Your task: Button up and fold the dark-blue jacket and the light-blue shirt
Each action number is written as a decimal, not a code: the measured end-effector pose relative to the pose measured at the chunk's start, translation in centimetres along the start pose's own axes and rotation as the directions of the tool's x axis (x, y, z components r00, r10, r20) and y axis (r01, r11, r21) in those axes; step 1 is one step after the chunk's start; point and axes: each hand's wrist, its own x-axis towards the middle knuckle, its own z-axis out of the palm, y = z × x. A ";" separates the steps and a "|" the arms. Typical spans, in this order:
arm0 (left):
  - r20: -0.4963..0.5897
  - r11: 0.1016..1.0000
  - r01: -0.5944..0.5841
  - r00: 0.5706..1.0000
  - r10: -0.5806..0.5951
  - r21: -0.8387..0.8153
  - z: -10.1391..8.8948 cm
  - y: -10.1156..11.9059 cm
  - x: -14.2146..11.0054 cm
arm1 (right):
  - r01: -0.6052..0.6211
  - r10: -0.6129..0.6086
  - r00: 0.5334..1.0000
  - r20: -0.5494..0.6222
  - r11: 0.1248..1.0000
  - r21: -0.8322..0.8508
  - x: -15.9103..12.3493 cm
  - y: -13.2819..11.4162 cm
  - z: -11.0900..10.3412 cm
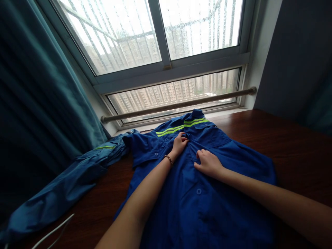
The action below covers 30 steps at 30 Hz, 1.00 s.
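Head view, filled at its centre with a blue garment (181,204) of smooth, matte cloth, laid over a glossy, red-brown wooden surface (259,135). Points its collar end toward the window (199,27) and spreads broad and rumpled toward the camera. Crosses the upper part with flat, bright yellow-green stripes (169,131), split at the front opening. Carries round, ring-like buttons (199,191) on the cloth. Trails a long, crumpled sleeve (64,185) to the lower left, paler in the daylight.

Pinches a small gathered bit of cloth at the front opening, just below the stripes, between thumb and fingertips of the left hand (180,144). Wears a thin, beaded-looking bracelet (169,159) at that wrist. Rests lower on the front with the right hand (209,163), fingers curled in toward the thumb; cannot tell whether any cloth is caught there. Draws fine creases in the cloth around both hands.

Hangs in deep, soft vertical folds at the left as a teal curtain (77,103). Runs across the lower pane as a round, dull rail (178,105). Curves thin and white at the bottom left as a cable (53,231).
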 end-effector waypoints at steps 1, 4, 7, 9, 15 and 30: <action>-0.016 1.000 0.000 1.000 0.000 0.024 0.2 0.2 -0.1 | 0.013 -0.013 1.000 -0.016 0.999 0.034 -0.1 0.3 0.1; -0.069 0.997 0.076 0.995 -0.075 0.007 0.8 1.1 -1.3 | 0.040 -0.036 0.998 -0.042 0.994 0.099 -0.3 0.8 0.2; -0.100 0.991 0.124 0.987 -0.127 -0.044 0.9 2.3 -3.7 | 0.039 -0.035 0.999 -0.040 0.994 0.099 -0.3 0.6 0.2; -0.086 0.994 0.110 0.990 -0.108 0.011 0.6 2.9 -5.5 | 0.024 -0.022 1.000 -0.022 0.996 0.089 -0.2 0.5 0.1; 0.169 0.951 -0.076 0.985 0.025 0.301 -0.6 3.8 -9.4 | -0.079 0.070 0.995 0.065 0.985 0.153 0.2 0.8 -0.2; 0.260 0.995 0.054 0.963 -0.075 0.087 -1.9 5.5 -9.5 | -0.297 0.160 0.954 0.252 0.436 0.849 0.9 1.1 -0.6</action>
